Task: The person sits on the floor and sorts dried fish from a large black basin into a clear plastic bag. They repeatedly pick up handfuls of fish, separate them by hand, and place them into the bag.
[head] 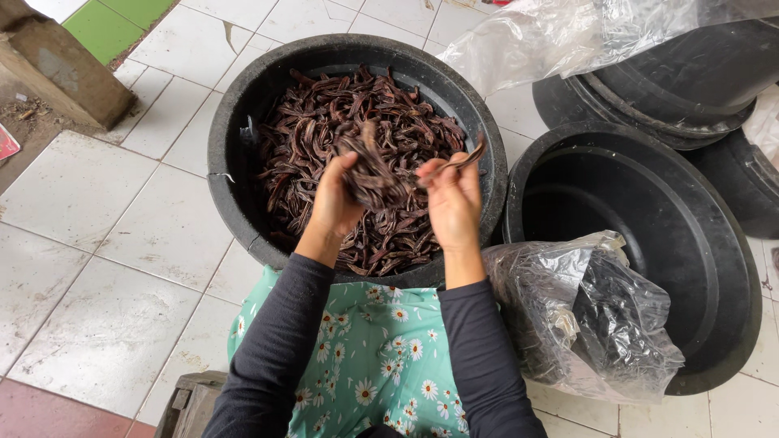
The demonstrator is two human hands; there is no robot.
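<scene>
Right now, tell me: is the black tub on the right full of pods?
No, the right tub is empty; the pods fill the other tub.

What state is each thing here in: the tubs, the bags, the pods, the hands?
Left tub: upright, nearly full of dark dried pods.
Right tub: upright, looks empty.
Stacked tubs: nested, at top right.
Clear bag: crumpled, draped over the right tub's rim.
Plastic sheet: crumpled, lying over the stacked tubs.
Bunch of pods: lifted above the left tub.
Left hand: closed on the bunch of pods.
Right hand: pinching a single pod.
</scene>
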